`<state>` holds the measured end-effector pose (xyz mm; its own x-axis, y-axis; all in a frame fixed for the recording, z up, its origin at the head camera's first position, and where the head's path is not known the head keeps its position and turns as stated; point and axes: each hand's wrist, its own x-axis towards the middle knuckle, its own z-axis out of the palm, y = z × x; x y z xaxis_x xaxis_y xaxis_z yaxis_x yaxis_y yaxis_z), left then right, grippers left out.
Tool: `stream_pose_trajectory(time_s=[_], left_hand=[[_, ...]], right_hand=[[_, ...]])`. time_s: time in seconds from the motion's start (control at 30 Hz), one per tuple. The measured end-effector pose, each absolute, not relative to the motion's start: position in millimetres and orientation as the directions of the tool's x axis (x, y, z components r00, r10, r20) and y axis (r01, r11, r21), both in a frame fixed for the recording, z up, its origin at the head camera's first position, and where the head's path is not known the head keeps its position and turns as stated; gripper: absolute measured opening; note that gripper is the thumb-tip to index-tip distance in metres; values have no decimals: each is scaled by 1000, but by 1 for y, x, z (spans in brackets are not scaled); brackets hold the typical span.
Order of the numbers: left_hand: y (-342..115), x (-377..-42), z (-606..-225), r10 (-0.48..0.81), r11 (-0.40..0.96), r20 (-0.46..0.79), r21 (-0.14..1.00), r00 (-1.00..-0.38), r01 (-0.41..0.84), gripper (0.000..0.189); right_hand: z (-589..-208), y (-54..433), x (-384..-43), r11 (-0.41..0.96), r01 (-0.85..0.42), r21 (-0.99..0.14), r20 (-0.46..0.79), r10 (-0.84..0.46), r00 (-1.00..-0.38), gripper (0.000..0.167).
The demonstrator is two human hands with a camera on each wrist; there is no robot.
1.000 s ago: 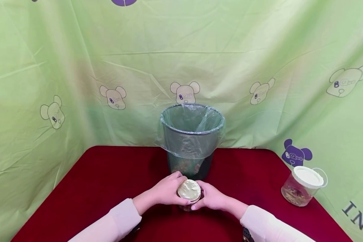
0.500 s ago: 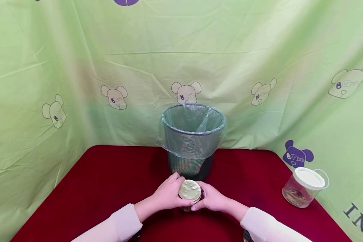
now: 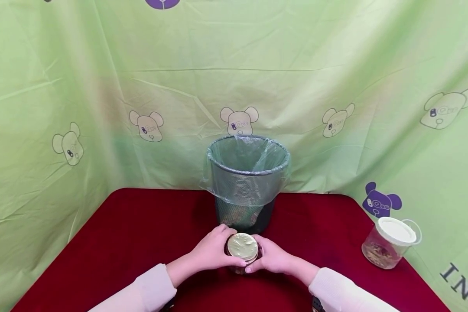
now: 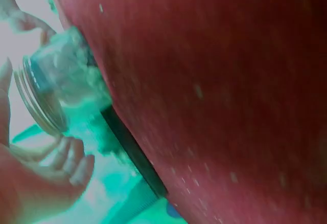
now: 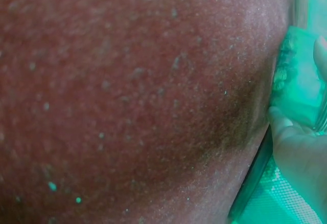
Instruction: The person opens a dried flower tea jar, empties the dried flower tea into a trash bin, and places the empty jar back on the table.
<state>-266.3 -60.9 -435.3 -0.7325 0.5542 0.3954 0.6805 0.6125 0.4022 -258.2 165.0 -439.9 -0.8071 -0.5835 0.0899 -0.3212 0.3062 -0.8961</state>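
Both forearms, in pale sleeves [image 3: 153, 287], reach in from the near side and converge at the middle of the tabletop [image 3: 148, 229]. The left hand [image 3: 210, 250] curves round the top of the jar [image 3: 239, 270], thumb on the near side by the gold lid [image 3: 242, 246], fingers on the far side. The right hand [image 3: 274, 256] grips the opposite side, its thumb near the left thumb. The jar stands upright on the tabletop between the hands, in front of the bin [image 3: 243, 190]. A white-lidded tub [image 3: 382, 253] sits well apart, right.
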Motion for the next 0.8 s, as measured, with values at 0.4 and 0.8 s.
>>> stream_pose_trajectory(time_s=[0.4,0.8], left_hand=[[-72,-299,-433,720,371,210,689,-661,623,75],[-72,-302,-439,711,348,169,759,-683,550,71]], right_hand=[[-442,165,-259,334,-335,-881,88,-579,-811,71],[-446,166,-262,302,-288,-909,67,-576,-815,70]])
